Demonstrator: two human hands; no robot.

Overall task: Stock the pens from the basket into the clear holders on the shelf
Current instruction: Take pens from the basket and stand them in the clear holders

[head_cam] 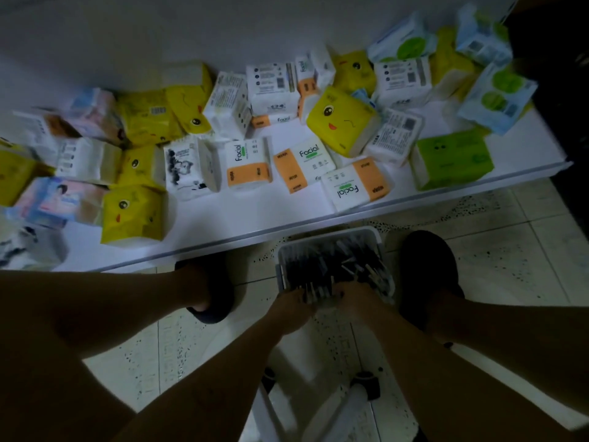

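Both hands, the left hand (291,309) and right hand (357,299), curl around dark pens (331,266) in the white plastic basket (376,236) on the tiled floor (526,250), likely gathering a bunch for stocking

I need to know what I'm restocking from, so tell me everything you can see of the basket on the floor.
The basket is a pale, plastic-looking rectangular bin with a rounded rim, standing upright on the tiled floor just in front of the white shelf edge, between the person's feet. It is packed with dark pens lying jumbled. The left hand and right hand reach into its near end among the pens; dim light hides finer detail.
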